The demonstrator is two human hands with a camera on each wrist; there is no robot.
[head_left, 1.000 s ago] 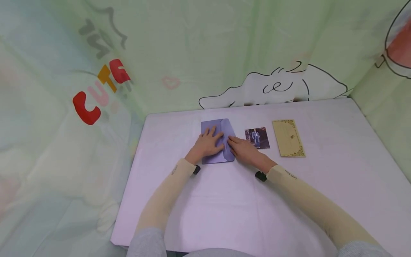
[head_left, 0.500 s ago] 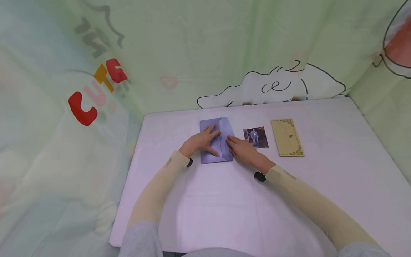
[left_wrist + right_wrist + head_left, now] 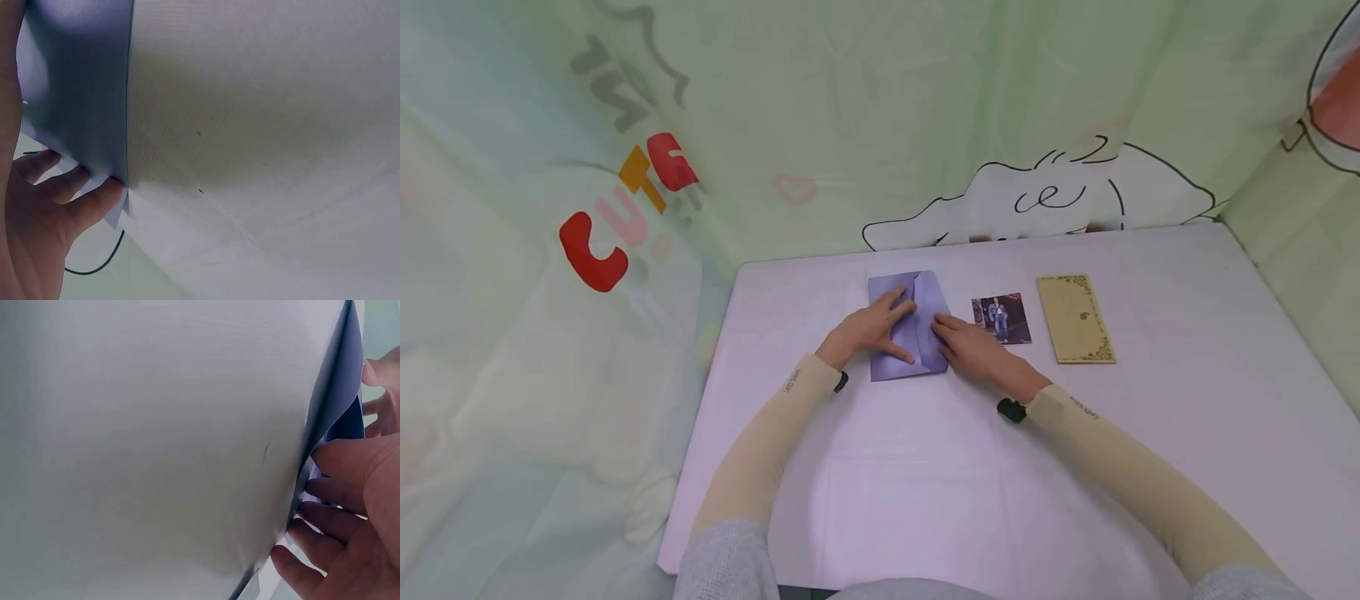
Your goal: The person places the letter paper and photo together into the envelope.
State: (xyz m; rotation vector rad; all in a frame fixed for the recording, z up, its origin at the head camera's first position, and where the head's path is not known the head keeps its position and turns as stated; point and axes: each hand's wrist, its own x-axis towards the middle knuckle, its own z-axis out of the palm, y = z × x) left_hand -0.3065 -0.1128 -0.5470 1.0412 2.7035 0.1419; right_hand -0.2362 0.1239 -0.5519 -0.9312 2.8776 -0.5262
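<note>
A purple envelope (image 3: 931,293) lies on the table with its pointed flap side toward the right. My left hand (image 3: 867,328) rests on its left half, fingers and thumb spread apart. In the left wrist view, fingertips of that hand (image 3: 47,219) touch the envelope (image 3: 87,81) close to its edge. My right hand (image 3: 976,348) touches the flap's right edge with its fingertips, the fingers held together. Seen from the right wrist, the flap (image 3: 340,387) stands slightly raised along the fold, and the thumb and fingers of the right hand (image 3: 350,531) lie along its edge.
Just right of my right hand is a small square photo (image 3: 1011,318) of a standing figure. Farther right lies a gold envelope (image 3: 1075,321) with ornamented corners. All are on a pale pink-white table (image 3: 910,483), with a printed green curtain (image 3: 880,108) behind it.
My left hand has slid a little to the left on the envelope and its thumb has come lower. The right hand has stayed at the flap's edge.
</note>
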